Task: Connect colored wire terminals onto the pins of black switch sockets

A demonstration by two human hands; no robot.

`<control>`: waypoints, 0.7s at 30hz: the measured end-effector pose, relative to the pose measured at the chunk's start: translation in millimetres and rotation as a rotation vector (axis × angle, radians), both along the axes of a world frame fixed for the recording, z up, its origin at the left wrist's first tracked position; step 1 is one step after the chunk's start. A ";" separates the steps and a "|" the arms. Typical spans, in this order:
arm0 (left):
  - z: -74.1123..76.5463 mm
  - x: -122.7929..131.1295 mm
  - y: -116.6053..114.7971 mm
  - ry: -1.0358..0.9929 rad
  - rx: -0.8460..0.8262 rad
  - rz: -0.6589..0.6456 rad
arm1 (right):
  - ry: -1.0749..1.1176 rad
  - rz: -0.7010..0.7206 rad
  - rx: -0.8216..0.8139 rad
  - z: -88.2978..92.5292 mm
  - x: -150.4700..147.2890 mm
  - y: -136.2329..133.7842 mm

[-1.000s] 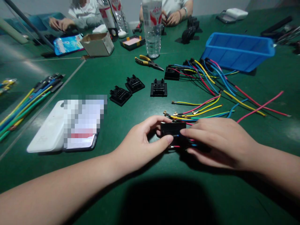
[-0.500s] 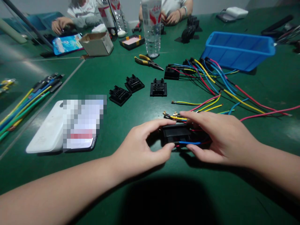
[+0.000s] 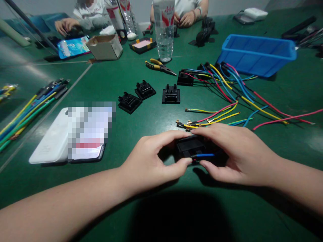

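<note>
Between both hands is a black plastic socket housing, gripped from its two sides. My left hand closes on its left side, thumb at the near edge and fingers along the far edge. From the right, my right hand wraps the other side in the same way. A short blue wire runs along the housing's near edge, beside my thumbs. Just beyond my fingers lie loose yellow wires with brass terminals. The housing's right part is hidden under my right hand.
Several black housings stand farther off, some wired. Yellow-handled pliers, a water bottle and a blue bin are behind them. Two phones and a wire bundle lie left. Two people sit across the table.
My right hand has shifted slightly down and turned, its thumb moving nearer my left thumb. The housing has tilted a little in both hands, still held.
</note>
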State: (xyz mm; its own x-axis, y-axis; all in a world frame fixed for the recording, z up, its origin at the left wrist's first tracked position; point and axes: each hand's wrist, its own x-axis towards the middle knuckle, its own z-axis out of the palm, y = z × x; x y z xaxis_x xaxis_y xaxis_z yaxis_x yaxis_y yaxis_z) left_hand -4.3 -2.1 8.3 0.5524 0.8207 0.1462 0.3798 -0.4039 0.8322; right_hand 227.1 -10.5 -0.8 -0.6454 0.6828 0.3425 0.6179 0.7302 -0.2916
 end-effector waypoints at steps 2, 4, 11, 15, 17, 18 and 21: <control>0.5 -0.2 -1.3 0.001 0.011 -0.008 | 0.030 0.003 -0.053 1.3 -2.0 -2.1; 0.6 -0.3 -2.1 0.001 0.021 -0.013 | 0.045 0.004 -0.068 1.9 -3.2 -3.8; -2.6 -0.7 -4.2 0.027 -0.015 -0.027 | 0.055 -0.041 -0.120 1.3 -4.6 -6.8; -3.7 -1.0 -6.0 0.057 -0.036 -0.016 | 0.060 -0.039 -0.106 3.0 -6.5 -7.4; -4.1 -1.0 -6.5 0.061 -0.040 -0.015 | 0.054 -0.035 -0.096 4.1 -7.1 -7.5; -4.5 -1.0 -6.6 0.060 -0.039 -0.016 | 0.050 -0.034 -0.090 4.5 -7.3 -7.6; -5.9 -0.8 -6.1 0.055 -0.024 -0.020 | 0.037 -0.031 -0.073 4.7 -7.6 -7.6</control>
